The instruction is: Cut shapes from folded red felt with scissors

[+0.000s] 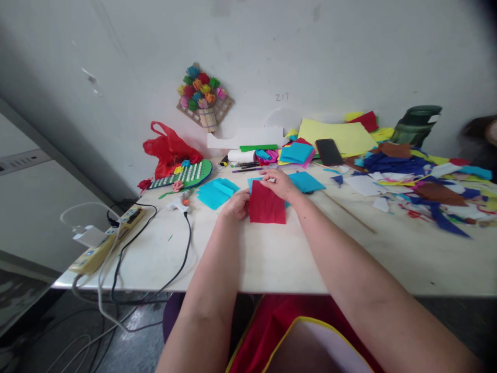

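A red square of crepe paper (267, 207) is in front of me, above the table, with blue paper partly hidden behind it. My left hand (237, 205) has its fingers curled closed at the paper's left edge, gripping it there. At the top edge, my right hand (280, 184) pinches the same sheet with bent fingers. To the left lie folded blue paper sheets (217, 192). Another blue sheet (307, 182) rests just right of my right hand.
A thin wooden stick (349, 211) lies to the right, before a heap of paper scraps (427, 181). A black phone (329, 152) rests on yellow paper (337, 135). On the left are a glue gun (179, 204), a power strip (106, 241), cables and a red plastic bag (169, 150).
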The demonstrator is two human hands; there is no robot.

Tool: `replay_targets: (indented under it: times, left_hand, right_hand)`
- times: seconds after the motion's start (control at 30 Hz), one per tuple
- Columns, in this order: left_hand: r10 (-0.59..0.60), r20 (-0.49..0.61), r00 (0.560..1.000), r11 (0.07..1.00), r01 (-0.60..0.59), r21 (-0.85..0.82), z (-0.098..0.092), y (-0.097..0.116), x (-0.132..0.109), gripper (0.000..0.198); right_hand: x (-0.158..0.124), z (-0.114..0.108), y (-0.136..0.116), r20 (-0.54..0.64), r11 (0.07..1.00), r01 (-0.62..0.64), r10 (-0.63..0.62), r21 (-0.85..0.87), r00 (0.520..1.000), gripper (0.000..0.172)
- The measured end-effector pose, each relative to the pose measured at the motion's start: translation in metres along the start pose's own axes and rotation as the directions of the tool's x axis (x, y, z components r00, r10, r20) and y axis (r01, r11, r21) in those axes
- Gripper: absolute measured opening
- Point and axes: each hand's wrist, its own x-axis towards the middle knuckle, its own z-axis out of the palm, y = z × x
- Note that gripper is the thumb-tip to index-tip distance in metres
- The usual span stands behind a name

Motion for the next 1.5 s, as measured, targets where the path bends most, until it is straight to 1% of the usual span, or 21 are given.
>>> replay_targets:
  times: [0.13, 0.33, 0.47, 0.53, 0.63, 0.7, 0.83, 0.87, 0.97, 1.07, 1.13, 1.27, 1.5]
  left_hand:
    - [-0.017, 0.014, 1.0, 0.999, 0.016, 0.037, 0.002, 0.001, -0.002, 0.037]
    - [-0.002, -0.023, 1.0, 0.995, 0.004, 0.102, 0.005, 0.003, -0.005, 0.034]
    - [0.025, -0.06, 0.998, 0.988, -0.015, 0.155, -0.002, 0.003, -0.001, 0.036]
    - [0.043, -0.041, 0.998, 0.98, -0.034, 0.195, -0.007, 0.003, 0.002, 0.038]
    - [0.088, 0.011, 0.996, 0.967, -0.088, 0.237, -0.014, 0.005, 0.004, 0.037]
    - [0.095, 0.025, 0.995, 0.963, -0.098, 0.251, -0.015, 0.007, 0.005, 0.032]
    - [0.127, -0.027, 0.991, 0.951, -0.114, 0.289, -0.013, 0.008, 0.004, 0.01]
    - [0.145, -0.031, 0.989, 0.944, -0.129, 0.302, -0.013, 0.008, 0.004, 0.008]
    - [0.184, -0.024, 0.983, 0.927, -0.165, 0.337, -0.013, 0.007, 0.003, 0.016]
    - [0.217, -0.046, 0.975, 0.919, -0.188, 0.346, -0.014, 0.007, 0.004, 0.019]
    - [0.246, -0.07, 0.967, 0.917, -0.209, 0.34, -0.015, 0.006, 0.006, 0.021]
    - [0.283, -0.108, 0.953, 0.918, -0.236, 0.317, -0.016, 0.006, 0.008, 0.024]
    - [0.254, -0.107, 0.961, 0.926, -0.209, 0.314, -0.014, 0.005, 0.007, 0.021]
  right_hand:
    - [0.001, 0.001, 0.0, 0.005, 0.996, 0.039, -0.039, -0.078, 0.999, 0.009]
    - [0.004, 0.001, -0.005, 0.045, 0.974, 0.099, -0.092, -0.204, 0.995, 0.01]
    - [0.005, 0.001, -0.004, 0.064, 0.959, 0.104, -0.09, -0.265, 0.994, 0.009]
    - [0.005, 0.002, -0.004, 0.062, 0.951, 0.104, -0.089, -0.292, 0.994, 0.009]
    - [0.005, 0.002, -0.003, 0.049, 0.945, 0.121, -0.112, -0.303, 0.993, 0.01]
    - [0.005, 0.003, -0.003, 0.038, 0.945, 0.14, -0.134, -0.297, 0.99, 0.011]
    - [0.004, 0.005, -0.001, 0.017, 0.945, 0.171, -0.173, -0.278, 0.985, 0.012]
    - [0.004, 0.006, 0.0, 0.015, 0.945, 0.18, -0.183, -0.272, 0.983, 0.012]
    - [0.005, 0.006, 0.002, -0.021, 0.945, 0.211, -0.223, -0.25, 0.975, 0.012]
    - [0.005, 0.004, 0.0, -0.081, 0.942, 0.226, -0.253, -0.249, 0.964, 0.012]
    - [0.004, 0.002, -0.002, -0.094, 0.946, 0.181, -0.213, -0.271, 0.973, 0.01]
    - [0.002, 0.001, -0.008, -0.082, 0.95, 0.017, -0.045, -0.311, 0.996, 0.012]
    - [0.001, 0.001, -0.013, -0.03, 0.952, -0.06, 0.054, -0.3, 0.998, 0.013]
